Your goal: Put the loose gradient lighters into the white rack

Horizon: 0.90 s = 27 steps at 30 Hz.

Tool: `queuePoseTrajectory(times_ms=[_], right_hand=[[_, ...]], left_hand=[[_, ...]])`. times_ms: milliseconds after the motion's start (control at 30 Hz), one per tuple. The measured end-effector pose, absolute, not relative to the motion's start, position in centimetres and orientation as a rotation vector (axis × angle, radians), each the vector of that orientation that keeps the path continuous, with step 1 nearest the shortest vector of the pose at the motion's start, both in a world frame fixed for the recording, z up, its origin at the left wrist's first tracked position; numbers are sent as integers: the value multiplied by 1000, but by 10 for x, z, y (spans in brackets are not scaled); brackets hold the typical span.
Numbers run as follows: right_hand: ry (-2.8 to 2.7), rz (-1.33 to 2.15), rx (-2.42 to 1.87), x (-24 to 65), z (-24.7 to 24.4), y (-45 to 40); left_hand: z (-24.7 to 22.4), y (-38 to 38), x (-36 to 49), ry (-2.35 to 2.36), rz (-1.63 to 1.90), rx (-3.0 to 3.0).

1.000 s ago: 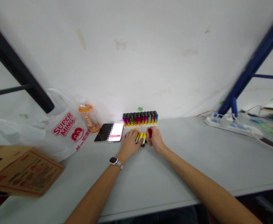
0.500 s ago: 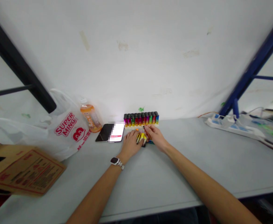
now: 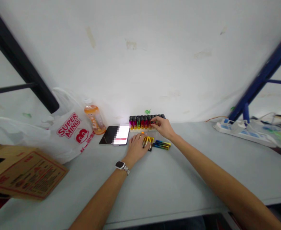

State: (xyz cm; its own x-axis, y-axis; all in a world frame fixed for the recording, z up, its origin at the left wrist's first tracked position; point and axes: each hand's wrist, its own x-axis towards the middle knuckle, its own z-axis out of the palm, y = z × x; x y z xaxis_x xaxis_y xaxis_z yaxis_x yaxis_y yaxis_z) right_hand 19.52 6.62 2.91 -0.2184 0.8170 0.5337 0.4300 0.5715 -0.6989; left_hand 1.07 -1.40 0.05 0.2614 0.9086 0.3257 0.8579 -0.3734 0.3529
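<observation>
Several multicoloured lighters (image 3: 138,122) with black tops stand upright in rows in a shallow pale tray (image 3: 136,130) against the wall. My right hand (image 3: 163,127) is at the front of these rows, its thumb and fingers pinched on a lighter that they mostly hide. Below the tray, my left hand (image 3: 137,146) lies on the table with its fingers stretched out, touching a small group of yellow lighters (image 3: 150,140). Just right of that group, a few blue-and-yellow lighters (image 3: 161,145) lie on their sides.
To the left are a phone-like tablet (image 3: 109,134) with a lit screen, an orange drink bottle (image 3: 96,118), a white plastic bag (image 3: 69,140) and a cardboard box (image 3: 32,174). A white power strip (image 3: 243,132) lies at the right, near a blue metal post (image 3: 253,86).
My right hand has moved up from the loose lighters to the upright rows, uncovering the blue-and-yellow ones. My left hand stays by the yellow lighters. The view has shifted slightly.
</observation>
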Motion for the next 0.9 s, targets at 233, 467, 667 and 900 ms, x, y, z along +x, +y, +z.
queuePoseTrajectory(times_ms=[233,467,667,900], right_hand=[[-1928,460,-1072,198,30,85],[-1939,477,-1078,196,34,91],[-1985,464,-1071,192,39,97],[-1980,561,-1062,190,42,102]], left_hand=[[1,-15,10,1693,717,2402],[5,-18,10,1708,699,2399],[3,-18,9,1701,696,2424],[3,-17,9,1688,689,2482]])
